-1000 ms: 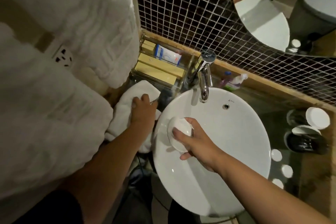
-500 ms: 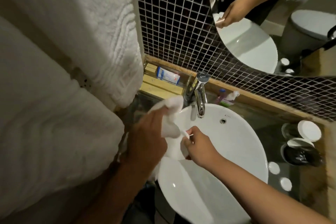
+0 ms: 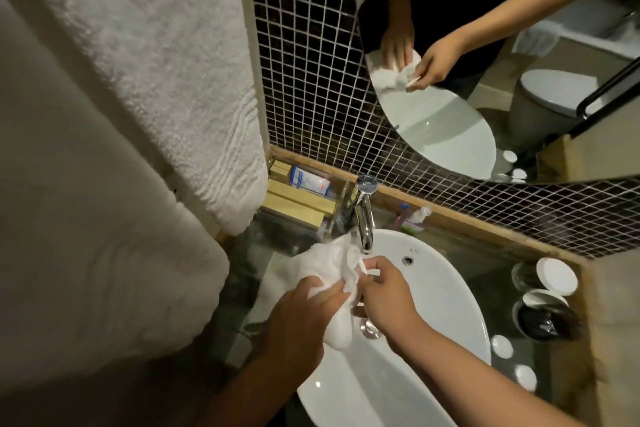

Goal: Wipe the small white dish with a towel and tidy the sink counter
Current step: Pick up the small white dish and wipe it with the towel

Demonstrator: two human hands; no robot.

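Over the left side of the white oval sink [image 3: 443, 329], my left hand [image 3: 301, 315] grips a crumpled white towel [image 3: 329, 267]. My right hand [image 3: 384, 291] holds the small white dish [image 3: 372, 273], of which only a sliver shows between my fingers and the towel. The towel is bunched against the dish and hangs down past both hands. The two hands almost touch, just below the chrome tap [image 3: 364, 215].
Large white towels [image 3: 145, 62] hang at the left. A tray with wooden boxes and a small packet [image 3: 304, 191] stands behind the tap. Small bottles [image 3: 412, 217] lie by the tiled wall. White lids and dark cups [image 3: 547, 291] sit on the counter at right. A mirror [image 3: 485, 45] hangs above.
My left hand picked the towel up from the counter and brought it over the sink to the dish. My right hand kept the dish, now mostly covered by the towel.
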